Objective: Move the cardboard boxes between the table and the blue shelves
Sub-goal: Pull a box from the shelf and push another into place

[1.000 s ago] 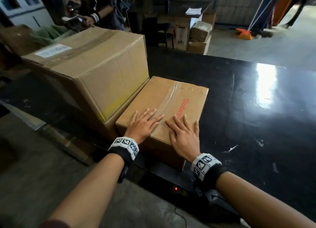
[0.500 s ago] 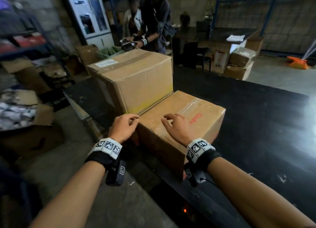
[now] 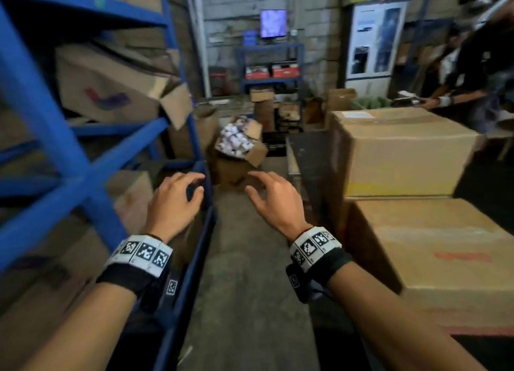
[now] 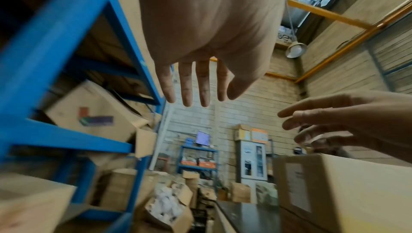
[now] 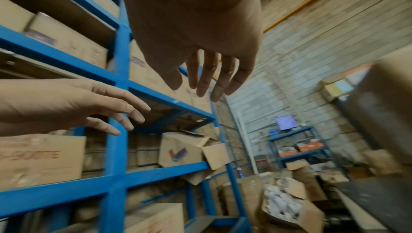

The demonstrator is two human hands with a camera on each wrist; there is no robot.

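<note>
Both hands, left (image 3: 173,201) and right (image 3: 274,201), hang loose and empty. Shelf box (image 3: 111,84) at ten o'clock: stiff, probably bulky; grip opposite bottom edges.

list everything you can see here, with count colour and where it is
blue shelves: one long rack, blue, on the left
boxes on the shelves: several, brown cardboard, one with a flap hanging open
large box: one, brown, on the table at right
low box: one, brown with red print, nearer, against the large box
table: one, black, right side
open box of white rolls: one, brown, on the floor ahead
small rack: one, blue, by the back wall, screen on top
another person: one, dark clothes, far right
left hand: empty, fingers loose
right hand: empty, fingers loose
</note>
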